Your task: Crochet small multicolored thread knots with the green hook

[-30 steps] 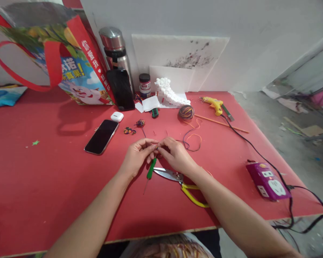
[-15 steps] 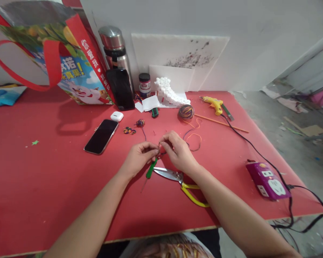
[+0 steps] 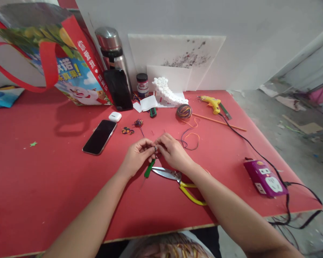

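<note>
My left hand (image 3: 136,157) and my right hand (image 3: 172,152) meet over the middle of the red table (image 3: 43,179), fingertips pinched together on a small piece of multicoloured cord (image 3: 155,148). A green-handled tool (image 3: 149,169) hangs down from my left hand's grip, its thin tip near the table. More loose cord (image 3: 190,138) trails from my right hand toward a coiled spool of the cord (image 3: 183,111). Yellow-handled scissors (image 3: 177,179) lie just below my hands, partly under my right wrist.
A phone (image 3: 99,132), white earbud case (image 3: 115,116) and two small cord knots (image 3: 131,127) lie left of centre. At the back stand a printed bag (image 3: 56,61), flask (image 3: 111,50), second phone (image 3: 118,89), jar (image 3: 142,85), white foam piece (image 3: 167,93). Glue gun (image 3: 211,104) and purple power strip (image 3: 265,178) sit right.
My hands stay pinched together on the cord with small finger shifts; my right hand's fingers lowered slightly. The whole view has shifted a little.
</note>
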Demonstrator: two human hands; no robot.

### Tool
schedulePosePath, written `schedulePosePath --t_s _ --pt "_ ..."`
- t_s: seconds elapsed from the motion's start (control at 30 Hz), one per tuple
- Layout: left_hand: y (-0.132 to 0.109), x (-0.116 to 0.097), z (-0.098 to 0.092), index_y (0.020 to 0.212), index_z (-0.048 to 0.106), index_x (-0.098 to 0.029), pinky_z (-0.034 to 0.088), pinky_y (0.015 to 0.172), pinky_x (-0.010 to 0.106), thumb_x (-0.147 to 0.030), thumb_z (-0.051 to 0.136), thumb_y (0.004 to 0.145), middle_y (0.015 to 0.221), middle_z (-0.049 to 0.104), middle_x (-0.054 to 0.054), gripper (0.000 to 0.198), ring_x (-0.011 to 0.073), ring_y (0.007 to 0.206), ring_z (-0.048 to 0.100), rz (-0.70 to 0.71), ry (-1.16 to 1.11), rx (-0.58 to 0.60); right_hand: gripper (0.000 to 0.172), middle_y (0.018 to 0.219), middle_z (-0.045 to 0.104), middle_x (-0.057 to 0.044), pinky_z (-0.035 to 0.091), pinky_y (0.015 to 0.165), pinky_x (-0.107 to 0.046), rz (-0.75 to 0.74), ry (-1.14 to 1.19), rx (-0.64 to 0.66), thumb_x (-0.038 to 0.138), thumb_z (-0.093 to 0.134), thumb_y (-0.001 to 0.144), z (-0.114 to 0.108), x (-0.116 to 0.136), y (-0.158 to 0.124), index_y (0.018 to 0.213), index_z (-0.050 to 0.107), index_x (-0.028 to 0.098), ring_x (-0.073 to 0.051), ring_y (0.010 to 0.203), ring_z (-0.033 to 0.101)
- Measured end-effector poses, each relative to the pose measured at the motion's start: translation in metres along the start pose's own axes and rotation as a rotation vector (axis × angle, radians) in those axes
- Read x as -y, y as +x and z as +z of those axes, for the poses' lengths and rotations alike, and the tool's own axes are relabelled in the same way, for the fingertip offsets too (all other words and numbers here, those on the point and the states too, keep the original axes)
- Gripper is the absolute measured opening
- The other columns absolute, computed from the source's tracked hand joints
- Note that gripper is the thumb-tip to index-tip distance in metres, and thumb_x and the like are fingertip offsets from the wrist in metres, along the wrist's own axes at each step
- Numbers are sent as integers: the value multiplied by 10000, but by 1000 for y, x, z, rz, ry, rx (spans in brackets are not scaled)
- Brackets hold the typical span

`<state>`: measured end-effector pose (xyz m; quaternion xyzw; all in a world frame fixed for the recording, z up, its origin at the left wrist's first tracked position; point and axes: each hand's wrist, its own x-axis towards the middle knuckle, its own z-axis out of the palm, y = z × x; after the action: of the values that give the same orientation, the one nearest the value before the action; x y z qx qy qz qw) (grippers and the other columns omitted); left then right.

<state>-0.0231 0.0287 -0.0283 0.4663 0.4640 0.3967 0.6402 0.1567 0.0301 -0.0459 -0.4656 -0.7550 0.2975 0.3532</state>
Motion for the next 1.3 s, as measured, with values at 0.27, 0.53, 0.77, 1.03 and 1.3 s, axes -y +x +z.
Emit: schedulePosePath --t_s 0.27,0.53,0.77,1.03,1.3 --pt "1 2 0 644 641 -186 422 544 235 -404 936 677 579 633 -9 368 96 530 502 -83 -73 11 115 1113 611 -108 562 873 -384 -58 -16 25 165 500 1024 1 2 -5 952 554 236 -238 979 653" --pt "4 0 -3 684 720 -166 514 657 244 -488 1036 511 705 715 22 483 112 651 617 -162 -192 -33 94 1150 617 -139 554 934 -426 -29 6 -17 198 498 1029 2 0 -4 963 554 235 -265 1045 641" --pt "5 6 1 762 765 -161 511 628 254 -385 1012 529 697 743 24 407 111 601 613 -118 -182 -124 107 1133 648 -121 559 907 -397 73 65 -55 181 559 988 1 -1 -5 895 592 224 -234 1007 670" --pt "5 5 3 740 776 -150 518 607 278 -358 962 606 614 714 30 310 138 563 616 -81 -45 -139 125 1134 683 -97 531 765 -310 147 116 -61 175 628 938 1 1 -4 818 640 206 -163 820 637" --pt "5 2 1 732 753 -162 492 589 269 -389 969 620 616 694 13 333 129 562 585 -75 20 -102 132 1143 689 -94 522 755 -314 124 148 -63 178 632 948 1 2 -3 820 651 202 -159 808 626"
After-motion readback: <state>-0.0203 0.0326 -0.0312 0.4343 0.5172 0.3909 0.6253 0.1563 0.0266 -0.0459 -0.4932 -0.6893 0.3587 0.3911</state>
